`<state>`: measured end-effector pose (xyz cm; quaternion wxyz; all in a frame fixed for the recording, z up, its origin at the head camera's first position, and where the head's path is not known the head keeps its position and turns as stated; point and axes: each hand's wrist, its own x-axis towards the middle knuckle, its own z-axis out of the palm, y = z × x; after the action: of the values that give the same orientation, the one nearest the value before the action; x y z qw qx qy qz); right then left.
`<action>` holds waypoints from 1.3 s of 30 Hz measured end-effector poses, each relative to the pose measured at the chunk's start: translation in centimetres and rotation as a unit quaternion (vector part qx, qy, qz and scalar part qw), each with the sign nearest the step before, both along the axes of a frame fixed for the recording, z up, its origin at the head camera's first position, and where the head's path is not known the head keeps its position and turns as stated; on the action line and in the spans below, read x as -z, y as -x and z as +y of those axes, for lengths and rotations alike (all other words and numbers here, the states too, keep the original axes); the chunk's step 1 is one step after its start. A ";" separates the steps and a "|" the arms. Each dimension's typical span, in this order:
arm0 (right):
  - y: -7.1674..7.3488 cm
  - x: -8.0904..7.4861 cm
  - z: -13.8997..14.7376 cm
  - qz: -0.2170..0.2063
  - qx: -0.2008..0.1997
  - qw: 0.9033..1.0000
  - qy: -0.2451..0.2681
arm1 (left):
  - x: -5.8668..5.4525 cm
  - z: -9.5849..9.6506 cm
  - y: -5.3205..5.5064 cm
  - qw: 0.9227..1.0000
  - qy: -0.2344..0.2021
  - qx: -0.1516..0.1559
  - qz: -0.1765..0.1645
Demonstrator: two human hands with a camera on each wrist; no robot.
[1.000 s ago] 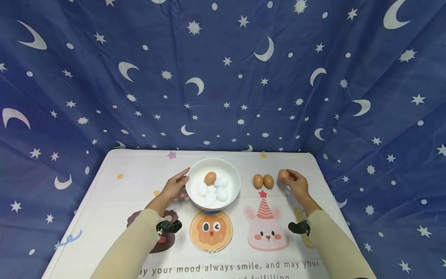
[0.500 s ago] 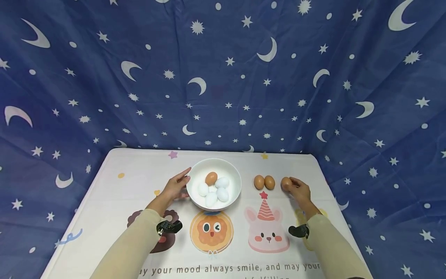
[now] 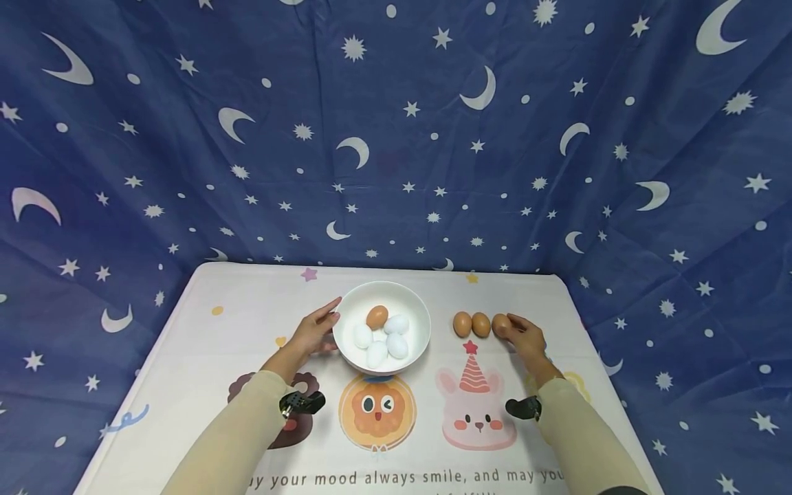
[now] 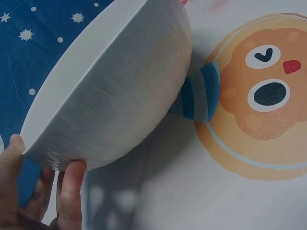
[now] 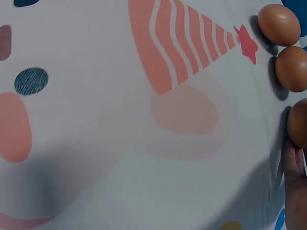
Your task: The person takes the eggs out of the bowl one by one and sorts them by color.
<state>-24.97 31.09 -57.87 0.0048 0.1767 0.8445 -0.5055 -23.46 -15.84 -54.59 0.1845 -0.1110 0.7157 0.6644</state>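
My left hand [image 3: 314, 331] is at the left side of a white bowl [image 3: 424, 337]. In the left wrist view its thumb lies at the bowl's rim and its fingers [image 4: 73, 191] bear against the outer wall from below. Inside the bowl are one brown egg [image 3: 377, 317] and several white eggs [image 3: 397, 346]. My right hand [image 3: 526, 338] holds a brown egg [image 3: 500, 325] low at the tabletop, at the right end of a row. Beside it lie two more brown eggs, a middle one [image 3: 480, 324] and a left one [image 3: 462, 324].
A white tablecloth [image 3: 247, 295] printed with cartoon faces and lettering covers the table. Behind the table and along both sides hangs a dark blue curtain [image 3: 396, 158] with moons and stars. Both wrists wear black camera mounts [image 3: 302, 403].
My right hand has lowered its brown egg to the tabletop and moved it left, close to the other two. The left hand stays at the bowl. The head view has shifted slightly.
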 end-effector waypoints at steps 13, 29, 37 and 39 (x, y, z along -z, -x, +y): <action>0.5 0.7 0.1 -0.005 -0.013 1.000 0.016 | 0.1 0.0 0.0 1.000 0.004 -0.003 -0.002; 0.5 0.8 -0.3 -0.014 -0.004 0.999 0.041 | -0.2 0.0 -0.2 1.000 0.009 -0.003 0.001; 0.7 0.8 -0.3 -0.031 -0.008 0.998 0.048 | -0.3 0.1 -0.2 1.000 0.010 0.000 0.001; 0.7 0.8 -0.3 -0.034 -0.009 0.998 0.049 | -0.2 0.1 -0.2 1.000 0.010 -0.001 -0.001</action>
<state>-25.65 30.80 -58.68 0.0468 0.1851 0.8195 -0.5404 -23.31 -15.74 -54.37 0.1835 -0.1147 0.7216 0.6576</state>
